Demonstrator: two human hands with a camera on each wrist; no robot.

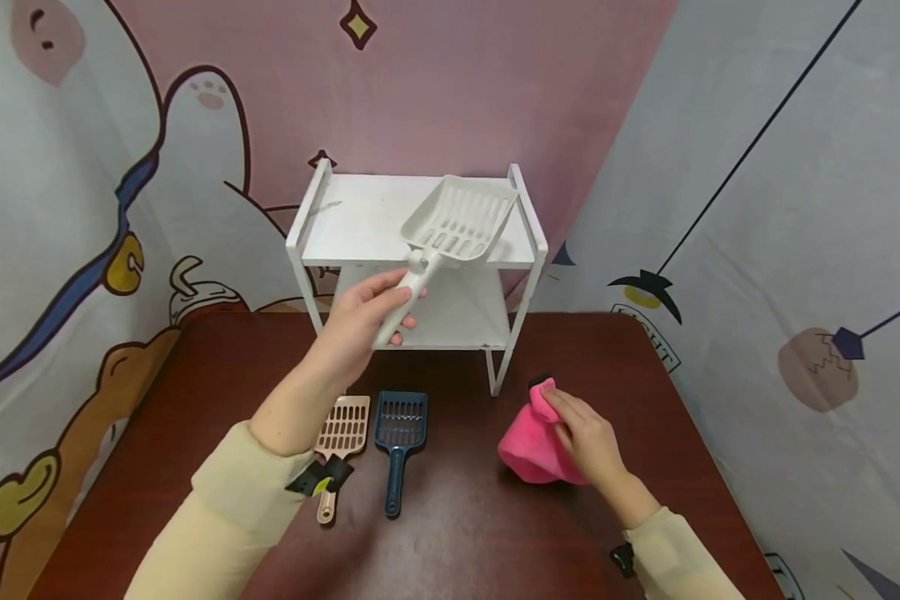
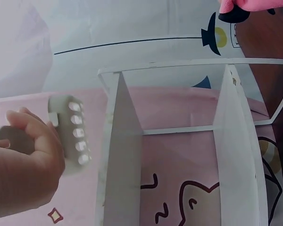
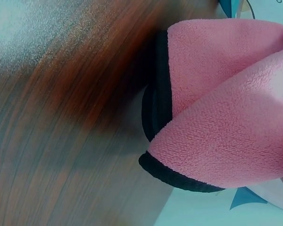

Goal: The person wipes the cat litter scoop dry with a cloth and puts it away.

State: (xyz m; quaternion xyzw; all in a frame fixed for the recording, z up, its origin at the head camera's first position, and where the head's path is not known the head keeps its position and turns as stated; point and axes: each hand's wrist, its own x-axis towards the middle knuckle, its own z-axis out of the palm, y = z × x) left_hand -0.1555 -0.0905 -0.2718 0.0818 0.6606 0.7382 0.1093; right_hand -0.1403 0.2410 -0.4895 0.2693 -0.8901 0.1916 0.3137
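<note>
- Holding the white scoop [image 1: 429, 263] by its handle, in the head view, the left hand [image 1: 352, 329] is raised, forearm reaching far and right. The scoop's long axis slants from its near-left handle end to its far-right head, in front of the white shelf [image 1: 360, 221].
- Also in the head view, the right hand [image 1: 585, 437] grips the pink cloth [image 1: 528, 446] low over the table [image 1: 457, 533], near and right of the scoop; that gap looks like the deciding relation. The left hand is nearer the beige scoop [image 1: 341, 450] and dark blue scoop [image 1: 397, 450].
- In the left wrist view, fingers curl round the white handle; the scoop's slotted head appears apart from the shelf.
- In the right wrist view, the cloth shows folded, dark-edged; the right hand's grip cannot be told there.
</note>
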